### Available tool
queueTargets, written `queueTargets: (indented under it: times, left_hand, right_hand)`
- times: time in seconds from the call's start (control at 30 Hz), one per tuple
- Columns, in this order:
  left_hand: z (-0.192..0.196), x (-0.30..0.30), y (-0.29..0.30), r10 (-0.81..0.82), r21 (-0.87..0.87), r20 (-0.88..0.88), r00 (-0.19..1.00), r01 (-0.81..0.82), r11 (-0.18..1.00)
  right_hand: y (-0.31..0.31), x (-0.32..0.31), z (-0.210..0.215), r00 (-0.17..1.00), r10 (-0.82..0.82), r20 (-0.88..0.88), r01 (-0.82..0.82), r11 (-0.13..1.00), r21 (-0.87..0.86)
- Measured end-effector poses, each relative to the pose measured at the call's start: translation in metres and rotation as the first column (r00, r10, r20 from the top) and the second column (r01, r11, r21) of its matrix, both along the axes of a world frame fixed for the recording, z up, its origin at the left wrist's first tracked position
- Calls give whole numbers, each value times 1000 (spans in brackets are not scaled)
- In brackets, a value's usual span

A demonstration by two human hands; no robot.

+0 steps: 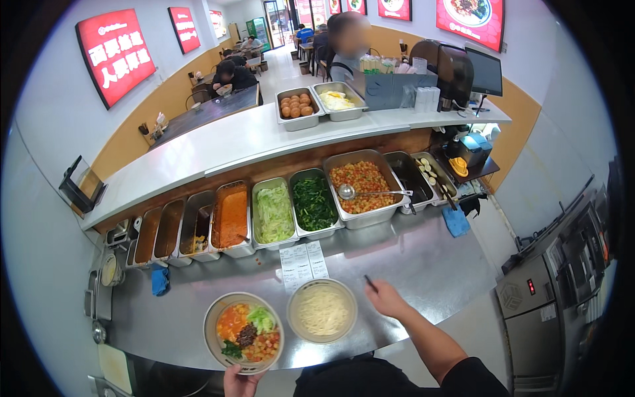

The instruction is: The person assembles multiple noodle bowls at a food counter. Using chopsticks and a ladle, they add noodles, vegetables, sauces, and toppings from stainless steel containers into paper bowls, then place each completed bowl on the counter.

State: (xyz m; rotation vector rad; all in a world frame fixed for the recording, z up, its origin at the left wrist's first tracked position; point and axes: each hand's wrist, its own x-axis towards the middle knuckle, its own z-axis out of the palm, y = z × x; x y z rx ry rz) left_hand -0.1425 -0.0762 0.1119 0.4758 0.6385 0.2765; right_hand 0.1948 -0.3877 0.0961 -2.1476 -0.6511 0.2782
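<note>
My left hand (242, 382) grips the near rim of a round bowl (210, 331) at the counter's front edge. In it lie orange-red sauce, green lettuce, dark minced topping, dark greens and diced vegetables. To its right stands a second bowl (292, 322) of plain pale noodles (322, 309). My right hand (387, 300) is closed round a short, dark, stick-like thing (371, 284), perhaps a pen, held above the counter just right of the noodle bowl. Printed paper slips (304, 261) lie flat behind the bowls, partly under the noodle bowl's far rim.
Behind the steel counter (410, 258) runs a row of metal pans: orange sauce (232, 215), lettuce (272, 212), dark greens (313, 204), diced vegetables (360, 178) with a ladle (346, 192). On the shelf sit brown eggs (296, 106) and fried eggs (336, 100). A person (347, 46) stands beyond.
</note>
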Motion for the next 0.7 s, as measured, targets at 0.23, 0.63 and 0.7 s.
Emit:
queueTargets:
  times: [0.23,0.63,0.7]
  left_hand:
    - [52,115,-84,-402,58,154,903,398,916]
    - [-55,262,-237,-650,-83,59,758,652,753]
    - [-76,280,-267,-613,-99,65,787,617,781]
  right_hand:
    - [-108,35,59,923,-357,141,360,933,8]
    - [-290,128,39,678,-537,-502,725,379,575]
    - [-314,169,41,702,-578,-417,677,358,643]
